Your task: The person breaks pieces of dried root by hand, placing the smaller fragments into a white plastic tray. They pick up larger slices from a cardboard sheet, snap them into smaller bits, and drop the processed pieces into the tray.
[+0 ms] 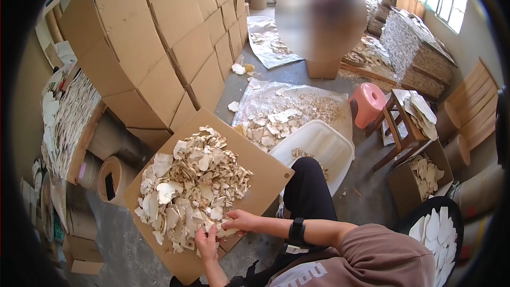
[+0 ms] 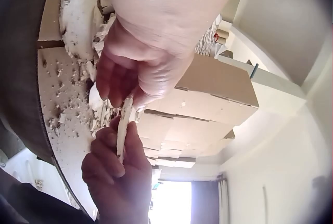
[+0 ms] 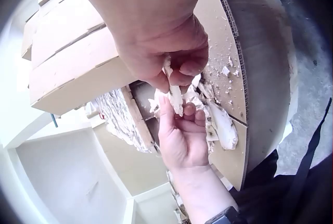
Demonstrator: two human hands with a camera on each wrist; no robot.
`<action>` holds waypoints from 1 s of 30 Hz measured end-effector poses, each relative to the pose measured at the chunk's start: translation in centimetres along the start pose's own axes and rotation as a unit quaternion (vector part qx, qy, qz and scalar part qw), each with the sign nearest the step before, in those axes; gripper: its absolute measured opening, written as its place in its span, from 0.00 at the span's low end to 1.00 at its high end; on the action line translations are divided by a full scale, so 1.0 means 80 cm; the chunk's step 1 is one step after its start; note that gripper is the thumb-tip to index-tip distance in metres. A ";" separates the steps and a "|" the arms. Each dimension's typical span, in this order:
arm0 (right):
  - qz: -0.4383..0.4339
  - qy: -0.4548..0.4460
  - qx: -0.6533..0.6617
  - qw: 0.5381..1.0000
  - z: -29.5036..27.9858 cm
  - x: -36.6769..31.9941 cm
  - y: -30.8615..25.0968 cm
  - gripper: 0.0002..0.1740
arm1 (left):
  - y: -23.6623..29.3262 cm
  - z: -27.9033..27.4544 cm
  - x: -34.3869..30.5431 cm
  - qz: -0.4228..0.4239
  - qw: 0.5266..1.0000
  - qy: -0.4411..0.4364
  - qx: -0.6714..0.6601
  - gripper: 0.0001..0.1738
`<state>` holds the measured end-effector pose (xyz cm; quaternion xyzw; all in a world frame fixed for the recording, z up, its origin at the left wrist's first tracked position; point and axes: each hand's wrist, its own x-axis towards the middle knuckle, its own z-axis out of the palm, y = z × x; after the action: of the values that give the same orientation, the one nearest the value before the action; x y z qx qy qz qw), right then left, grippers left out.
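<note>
A thin, pale, flaky piece (image 2: 123, 130) is pinched between both hands, its flat side seen nearly edge-on in the left wrist view. My left hand (image 1: 208, 244) grips one end with thumb and fingers; my right hand (image 1: 241, 220) pinches the other. In the right wrist view the same piece (image 3: 175, 99) has a ragged edge, with the right hand (image 3: 161, 52) above and the left hand (image 3: 184, 143) below. Under and beyond the hands, a heap of broken off-white pieces (image 1: 199, 167) lies on a cardboard sheet (image 1: 265, 175).
Stacked cartons (image 1: 175, 21) stand beyond the cardboard. A white tub (image 1: 340, 151) sits near my knee, by a sheet with scattered pieces (image 1: 303, 106). To the right are a pink stool (image 1: 366, 103) and a wooden stool (image 1: 406, 135). A blurred person is at the back.
</note>
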<state>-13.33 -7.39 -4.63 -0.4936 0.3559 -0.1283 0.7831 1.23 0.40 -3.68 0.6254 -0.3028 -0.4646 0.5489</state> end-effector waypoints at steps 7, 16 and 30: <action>0.000 0.013 0.000 1.000 0.002 -0.007 -0.002 0.18 | -0.009 -0.003 0.001 0.013 0.999 0.000 0.038 0.08; -0.021 0.055 -0.052 0.997 0.010 0.011 0.016 0.20 | -0.011 -0.007 0.000 -0.047 0.994 0.020 -0.098 0.08; 0.005 0.022 0.150 0.988 0.011 0.006 -0.036 0.16 | 0.020 -0.003 0.002 -0.073 0.983 -0.031 -0.166 0.11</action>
<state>-11.93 -8.44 -2.12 -0.3661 0.3526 -0.1870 0.8406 1.71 0.01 -2.19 0.5311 -0.1922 -0.5666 0.5999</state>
